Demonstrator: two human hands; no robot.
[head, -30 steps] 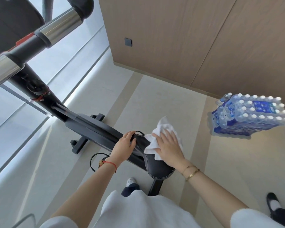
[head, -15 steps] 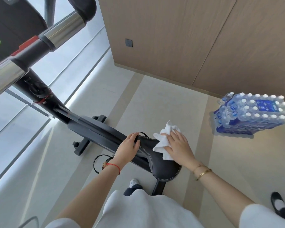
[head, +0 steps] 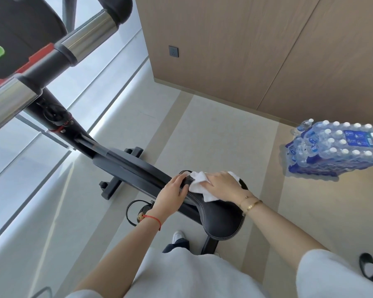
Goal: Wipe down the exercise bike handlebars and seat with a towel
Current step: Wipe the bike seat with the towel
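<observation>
The black bike seat [head: 220, 220] lies below me, its narrow nose pointing up and left. My left hand [head: 172, 195] grips the nose of the seat, fingers curled over its edge. A crumpled white towel [head: 199, 183] lies on the front half of the seat. My right hand [head: 223, 186] presses flat on the towel, fingers stretched toward the nose and nearly meeting my left hand. The chrome and black handlebar [head: 58, 50] runs across the upper left, well away from both hands.
The bike's black frame [head: 125, 166] slopes from the handlebar post down to the seat, with a foot bar [head: 116, 181] on the pale floor. A shrink-wrapped pack of water bottles [head: 336, 149] stands at the right. Wood wall panels [head: 246, 50] rise behind; glass panes fill the left.
My right hand has slid the towel from the seat's right side leftward onto its front, close to my left hand. My left hand has kept its grip on the nose.
</observation>
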